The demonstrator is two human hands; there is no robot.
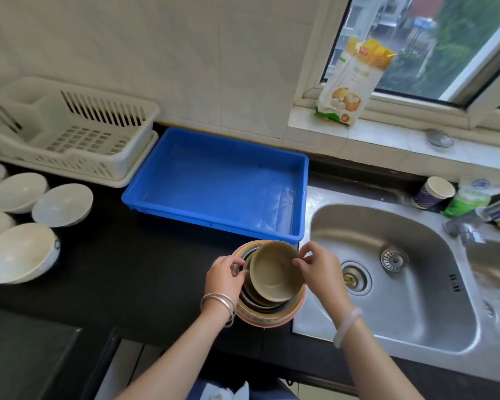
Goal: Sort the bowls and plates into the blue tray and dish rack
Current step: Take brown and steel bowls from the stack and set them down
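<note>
From the head view, your left hand [225, 274] and right hand [319, 268] pinch opposite edges of the tan bowl [274, 274], fingertips curled over its rim, probably so you can free it from the nest without dragging the dishes beneath. That bowl tilts on top of the stack [267, 308], which stands on the black counter [133, 272] just in front of the blue tray [145, 197], a short carry away. The tray holds nothing yet, and so does the white dish rack [78, 140] beside it at the left. The white bowls [41, 212] sit upside down at the counter's left, well apart from your hands.
</note>
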